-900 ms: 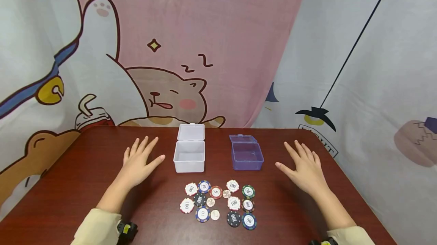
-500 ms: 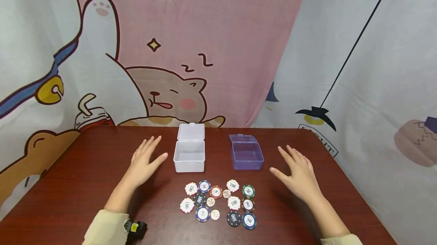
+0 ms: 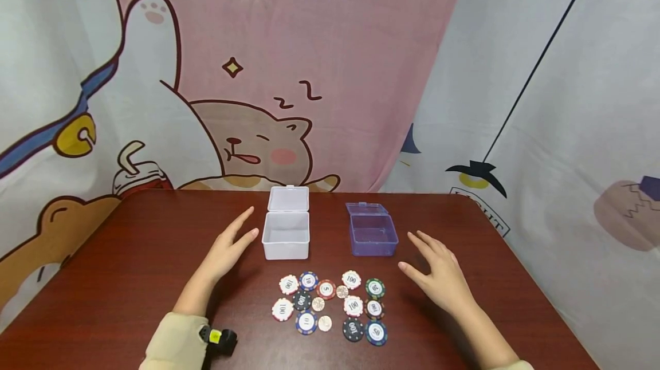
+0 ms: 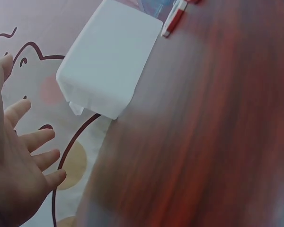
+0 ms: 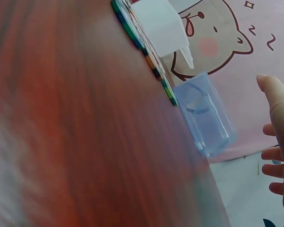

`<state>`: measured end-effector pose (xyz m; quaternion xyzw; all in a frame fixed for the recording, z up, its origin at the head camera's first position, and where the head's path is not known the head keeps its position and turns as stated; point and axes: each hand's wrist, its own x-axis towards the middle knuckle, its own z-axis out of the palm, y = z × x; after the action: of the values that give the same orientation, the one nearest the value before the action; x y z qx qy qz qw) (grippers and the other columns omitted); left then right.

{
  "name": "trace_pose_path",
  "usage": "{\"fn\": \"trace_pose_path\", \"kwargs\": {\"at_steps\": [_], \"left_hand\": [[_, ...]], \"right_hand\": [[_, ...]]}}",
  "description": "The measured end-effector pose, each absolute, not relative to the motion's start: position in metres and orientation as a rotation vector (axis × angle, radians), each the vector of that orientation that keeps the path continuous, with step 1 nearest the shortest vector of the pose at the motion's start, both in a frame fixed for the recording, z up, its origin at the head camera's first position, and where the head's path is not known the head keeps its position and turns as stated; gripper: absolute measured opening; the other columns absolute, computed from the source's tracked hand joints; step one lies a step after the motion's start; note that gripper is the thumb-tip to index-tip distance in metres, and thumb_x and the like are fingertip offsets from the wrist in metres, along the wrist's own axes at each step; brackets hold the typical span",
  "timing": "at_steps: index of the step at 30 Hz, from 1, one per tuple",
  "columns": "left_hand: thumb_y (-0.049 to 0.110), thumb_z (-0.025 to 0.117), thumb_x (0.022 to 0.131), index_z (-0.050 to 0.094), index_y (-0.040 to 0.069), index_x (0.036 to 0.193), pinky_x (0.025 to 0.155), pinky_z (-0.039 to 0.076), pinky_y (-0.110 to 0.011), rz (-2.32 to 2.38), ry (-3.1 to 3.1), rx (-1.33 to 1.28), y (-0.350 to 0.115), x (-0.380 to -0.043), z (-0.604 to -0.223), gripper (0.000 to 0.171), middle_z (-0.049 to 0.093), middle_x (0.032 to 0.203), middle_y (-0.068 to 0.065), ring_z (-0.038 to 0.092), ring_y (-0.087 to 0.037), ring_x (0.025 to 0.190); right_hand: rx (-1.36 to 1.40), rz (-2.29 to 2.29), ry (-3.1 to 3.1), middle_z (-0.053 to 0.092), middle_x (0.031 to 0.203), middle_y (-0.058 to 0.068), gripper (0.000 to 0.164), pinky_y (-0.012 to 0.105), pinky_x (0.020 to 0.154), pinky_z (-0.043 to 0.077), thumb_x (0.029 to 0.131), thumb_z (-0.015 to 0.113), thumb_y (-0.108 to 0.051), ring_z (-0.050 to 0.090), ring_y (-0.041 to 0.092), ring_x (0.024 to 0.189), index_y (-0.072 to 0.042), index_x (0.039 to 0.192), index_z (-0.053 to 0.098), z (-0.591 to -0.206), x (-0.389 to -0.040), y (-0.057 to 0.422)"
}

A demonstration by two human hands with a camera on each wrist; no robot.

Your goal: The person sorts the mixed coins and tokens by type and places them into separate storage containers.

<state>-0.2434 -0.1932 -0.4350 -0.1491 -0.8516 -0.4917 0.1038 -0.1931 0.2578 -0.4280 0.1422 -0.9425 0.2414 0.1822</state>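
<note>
My left hand [image 3: 224, 252] hovers left of a white plastic box [image 3: 286, 236] whose lid is tipped back; its fingers are extended and hold nothing. To the right of a see-through purple box [image 3: 373, 236], also with its lid up, my right hand [image 3: 440, 275] is held with fingers spread and nothing in them. Several poker chips [image 3: 306, 322] in white, blue, black, red and green lie flat in front of the boxes, with a few small pale coin-like discs [image 3: 325, 323] among them. In the left wrist view the white box [image 4: 111, 56] stands apart from the fingers.
The dark red wooden table [image 3: 129, 278] carries both boxes and the chips. Behind its far edge hangs a cartoon-printed cloth [image 3: 350, 72]. A black wrist camera [image 3: 222, 340] is strapped to the left sleeve.
Both hands have moved inward, the left to the right and the right to the left and nearer to me. Boxes and chips have stayed where they were.
</note>
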Motion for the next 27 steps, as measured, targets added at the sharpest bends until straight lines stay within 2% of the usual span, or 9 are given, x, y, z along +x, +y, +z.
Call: {"fn": "trace_pose_path", "kwargs": {"at_steps": [4,9,15,23,27], "left_hand": [[0.031,0.055,0.098,0.036,0.014,0.149,0.108,0.018,-0.056,-1.524,-2.487,-0.428,-0.189,-0.246,-0.438,0.057,0.034,0.151,-0.009,0.025,-0.031,0.139],[0.024,0.055,0.098,0.036,0.007,0.148,0.108,0.021,-0.054,-1.667,-2.411,-0.441,-0.184,-0.250,-0.442,0.056,0.036,0.149,-0.017,0.028,-0.033,0.138],[0.022,0.054,0.099,0.036,0.005,0.147,0.107,0.023,-0.053,-1.819,-2.354,-0.447,-0.181,-0.253,-0.446,0.054,0.037,0.145,-0.025,0.032,-0.038,0.135],[0.027,0.052,0.100,0.035,0.007,0.148,0.107,0.021,-0.053,-1.930,-2.360,-0.439,-0.183,-0.259,-0.456,0.055,0.040,0.144,-0.022,0.035,-0.034,0.134],[0.027,0.052,0.100,0.035,0.005,0.147,0.107,0.021,-0.054,-1.947,-2.356,-0.448,-0.184,-0.261,-0.460,0.055,0.043,0.143,-0.020,0.037,-0.034,0.132]], "right_hand": [[0.421,0.718,-2.659,0.045,0.141,0.016,0.066,0.064,0.099,0.022,0.085,0.072,-0.041,0.038,0.037,0.128,-0.010,0.139,0.051,-0.430,-0.191,0.253],[0.449,0.779,-2.664,0.049,0.137,0.013,0.064,0.064,0.097,0.024,0.084,0.073,-0.038,0.041,0.035,0.126,-0.010,0.137,0.053,-0.435,-0.187,0.248],[0.531,0.879,-2.682,0.053,0.133,0.008,0.059,0.061,0.094,0.035,0.085,0.073,-0.035,0.046,0.033,0.123,-0.012,0.137,0.054,-0.444,-0.182,0.243],[0.691,0.954,-2.661,0.058,0.123,-0.006,0.055,0.049,0.090,0.045,0.084,0.075,-0.034,0.054,0.020,0.115,-0.013,0.132,0.060,-0.457,-0.182,0.240],[0.755,1.005,-2.640,0.060,0.121,-0.006,0.053,0.046,0.089,0.047,0.082,0.077,-0.030,0.056,0.017,0.111,-0.011,0.130,0.061,-0.460,-0.184,0.238]]}}
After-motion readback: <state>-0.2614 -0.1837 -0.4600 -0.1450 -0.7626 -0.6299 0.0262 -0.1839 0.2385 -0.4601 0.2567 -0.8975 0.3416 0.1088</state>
